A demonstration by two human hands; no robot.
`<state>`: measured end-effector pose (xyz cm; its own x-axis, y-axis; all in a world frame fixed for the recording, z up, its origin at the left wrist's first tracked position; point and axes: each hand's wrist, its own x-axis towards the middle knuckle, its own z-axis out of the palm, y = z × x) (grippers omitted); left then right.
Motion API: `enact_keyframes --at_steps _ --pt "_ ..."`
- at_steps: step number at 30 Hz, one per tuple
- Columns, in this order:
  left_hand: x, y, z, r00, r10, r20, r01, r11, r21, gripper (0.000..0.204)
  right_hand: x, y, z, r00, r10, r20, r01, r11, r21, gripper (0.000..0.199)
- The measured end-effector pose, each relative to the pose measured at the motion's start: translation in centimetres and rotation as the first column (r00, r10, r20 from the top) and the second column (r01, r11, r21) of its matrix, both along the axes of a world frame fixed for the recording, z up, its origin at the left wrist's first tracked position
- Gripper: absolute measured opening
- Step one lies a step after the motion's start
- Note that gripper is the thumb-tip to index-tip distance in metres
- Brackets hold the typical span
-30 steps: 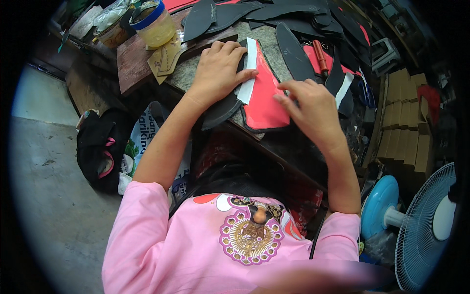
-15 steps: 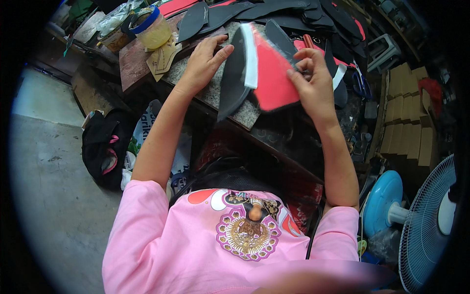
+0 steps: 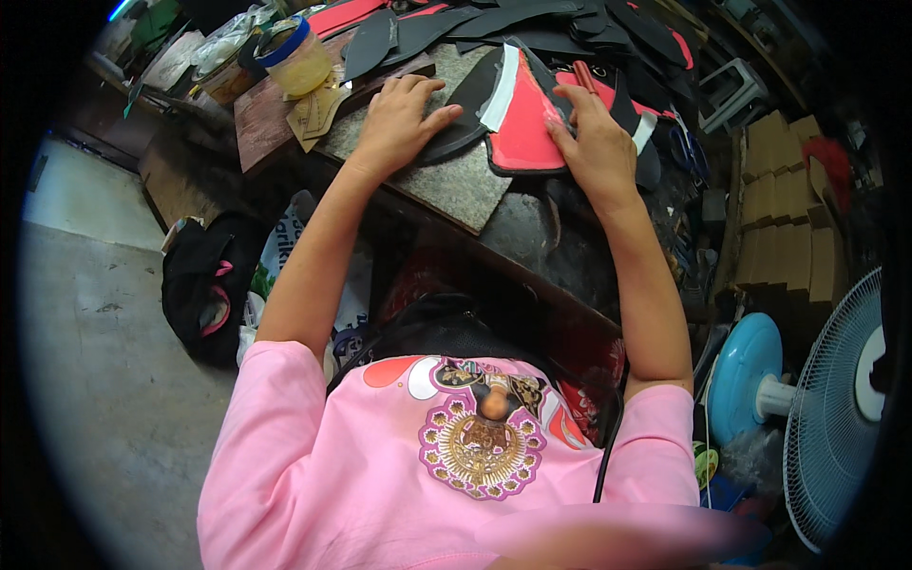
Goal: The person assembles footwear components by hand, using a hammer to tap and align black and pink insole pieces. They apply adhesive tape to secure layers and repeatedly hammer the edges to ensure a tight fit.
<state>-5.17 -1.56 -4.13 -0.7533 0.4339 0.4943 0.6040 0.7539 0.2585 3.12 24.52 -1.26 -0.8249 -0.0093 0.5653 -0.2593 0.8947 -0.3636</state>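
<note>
A red sheet piece (image 3: 527, 128) with dark edges and a white strip (image 3: 502, 90) along its left side lies over the grey slab. My right hand (image 3: 600, 142) grips its right edge, thumb and fingers bent. A reddish-brown stick (image 3: 584, 76) juts up beside those fingers; whether they hold it is unclear. A curved black piece (image 3: 465, 119) sits left of the white strip, partly beneath it. My left hand (image 3: 399, 123) rests beside that black piece, thumb and fingers apart, the thumb at its edge. Nothing shows in the left hand.
Black and red cut pieces (image 3: 532, 28) are heaped at the back. A blue-rimmed tub (image 3: 299, 62) and a paper pattern (image 3: 318, 114) stand left on the bench. Blue-handled scissors (image 3: 689, 152), stacked cardboard (image 3: 784, 209) and a fan (image 3: 836, 408) are at right. The slab's (image 3: 475, 195) near edge faces me.
The red piece with its white strip has come down and away from me onto the slab. My right hand has moved with it. The left hand remains spread beside the black piece.
</note>
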Motion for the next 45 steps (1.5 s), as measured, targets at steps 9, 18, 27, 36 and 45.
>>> enact_keyframes --at_steps 9,18,27,36,45 --pt "-1.3 0.5 -1.1 0.992 0.005 -0.124 -0.012 0.998 -0.056 0.055 -2.1 0.2 -1.9 0.990 0.063 -0.125 -0.036 0.976 0.213 0.033" --pt "-1.4 0.6 -0.9 0.994 0.003 -0.106 -0.009 0.998 -0.058 0.048 -2.4 0.4 -2.3 0.984 0.082 -0.160 -0.033 0.956 0.290 0.027" --pt "-1.7 1.2 -1.0 0.988 0.028 -0.151 -0.039 0.997 -0.068 0.044 -3.1 0.5 -2.4 0.994 0.069 -0.088 -0.045 0.968 0.248 0.024" --pt "-0.2 2.3 -0.1 0.976 0.043 -0.212 -0.081 0.982 -0.173 0.038 -2.4 0.9 -2.1 0.979 0.117 -0.169 -0.073 0.967 0.246 0.025" --pt "0.3 3.0 -0.7 0.958 0.068 -0.277 -0.093 0.993 -0.076 0.032 -2.2 1.6 -1.9 0.970 0.180 -0.164 -0.133 0.955 0.263 0.024"
